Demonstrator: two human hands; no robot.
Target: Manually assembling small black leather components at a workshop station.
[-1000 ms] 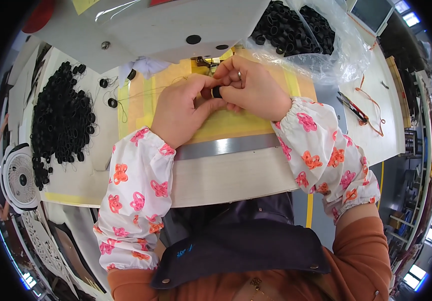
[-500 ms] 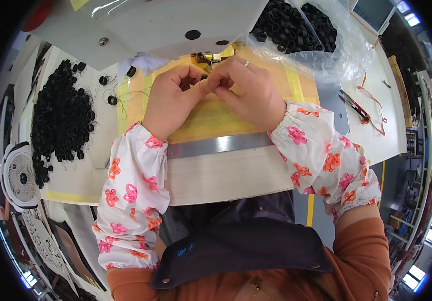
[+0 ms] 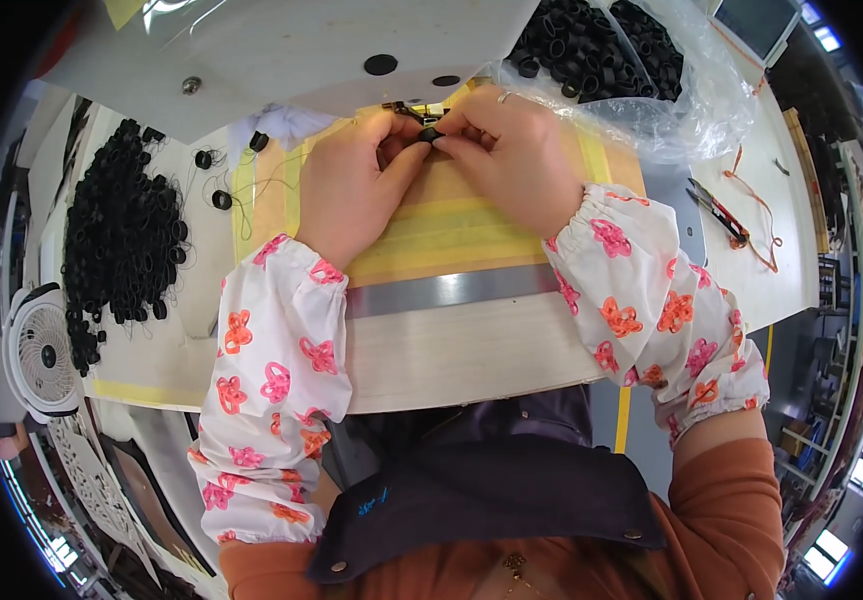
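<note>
Both my hands pinch one small black loop [image 3: 430, 134] between their fingertips, right in front of the metal presser foot [image 3: 413, 113] of a sewing machine [image 3: 281, 65]. My left hand [image 3: 359, 185] is closed on the loop's left side, thumb toward me. My right hand [image 3: 516, 150], with a ring on one finger, grips it from the right. Beneath them lies the work surface, covered with yellow tape [image 3: 441, 230]. The needle area is partly hidden by the machine head and my fingers.
A large heap of black loops with loose threads [image 3: 121, 240] lies at the left, with several single ones near the tape. A clear plastic bag [image 3: 701, 110] of black loops stands at the back right. Thread snips [image 3: 719, 212] with an orange cord rest at the right.
My hands have shifted slightly right, and the fingertips have moved a little away from me toward the presser foot. The black loop between them now shows more plainly.
</note>
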